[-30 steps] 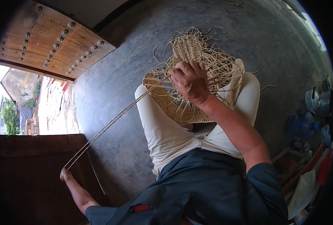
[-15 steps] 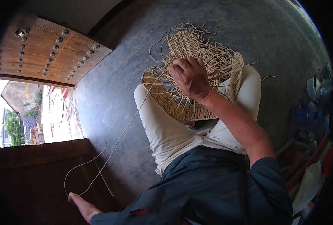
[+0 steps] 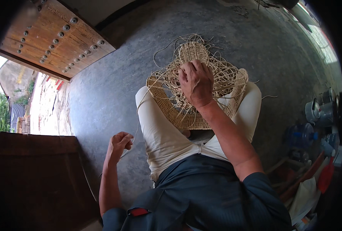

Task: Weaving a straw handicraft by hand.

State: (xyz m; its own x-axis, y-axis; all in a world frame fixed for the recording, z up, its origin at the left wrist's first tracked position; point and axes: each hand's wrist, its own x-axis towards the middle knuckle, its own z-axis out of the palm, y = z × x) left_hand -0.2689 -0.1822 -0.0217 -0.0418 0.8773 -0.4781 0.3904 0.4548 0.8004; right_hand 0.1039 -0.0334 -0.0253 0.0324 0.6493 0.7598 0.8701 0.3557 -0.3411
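A half-woven piece of tan straw cord (image 3: pixel 196 122) lies across my knees and beyond them, a curved woven band nearest me. Loose strands (image 3: pixel 225 77) tangle over its middle, with a rounded woven part (image 3: pixel 193 50) at the far end. My right hand (image 3: pixel 197 84) is closed over this tangle, fingers curled onto strands; the fingertips are partly hidden. My left hand (image 3: pixel 119 144) is closed beside my left thigh, pinching a long cord (image 3: pixel 138 115) that runs down from the weave's left edge.
A studded wooden door (image 3: pixel 59 38) stands at the far left, beside a bright doorway. A dark brown panel (image 3: pixel 32 169) is at the near left. On the right are a metal kettle (image 3: pixel 312 111), a blue water jug (image 3: pixel 300 135) and a red object (image 3: pixel 326 176). The floor (image 3: pixel 113 77) is grey.
My left hand has moved from the lower left up and inward to beside my thigh; the cord there hangs slacker. My right hand stays over the strands, shifted slightly.
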